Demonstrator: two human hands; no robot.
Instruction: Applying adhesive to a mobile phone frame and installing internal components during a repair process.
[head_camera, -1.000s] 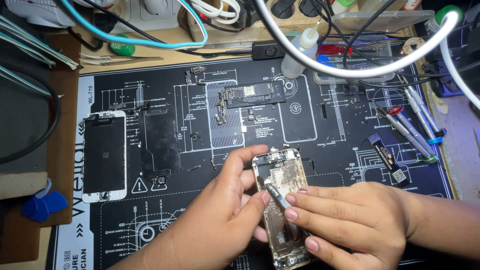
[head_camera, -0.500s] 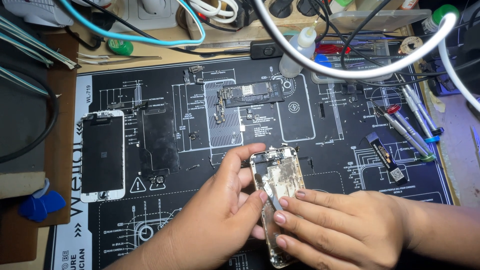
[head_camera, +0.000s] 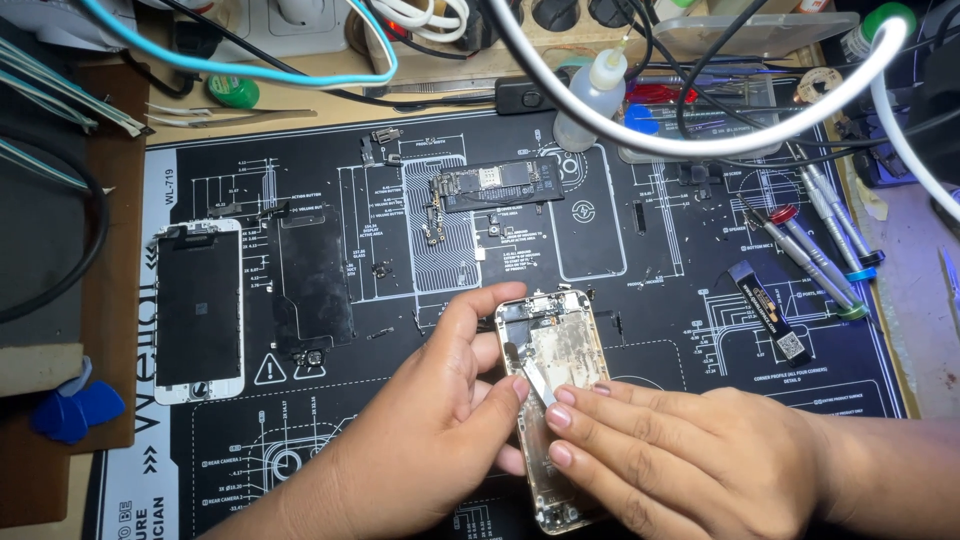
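An opened gold phone housing (head_camera: 565, 340) lies on the black repair mat (head_camera: 700, 340), its inside facing up. My left hand (head_camera: 420, 430) grips the housing along its left edge, thumb and fingers curled around it. My right hand (head_camera: 690, 455) comes in from the right and holds a small flat metal tool (head_camera: 533, 378), whose tip rests inside the housing near its upper left. My right fingers cover the lower half of the housing.
A white phone screen (head_camera: 198, 305) and a dark metal plate (head_camera: 313, 285) lie at the mat's left. A logic board (head_camera: 497, 183) sits at the top centre, a small glue bottle (head_camera: 590, 100) behind it. Screwdrivers (head_camera: 815, 255) and a flex cable (head_camera: 768, 315) lie right.
My right hand has slid left and down over the housing, bringing the tool tip lower inside it. My left hand keeps its grip on the housing.
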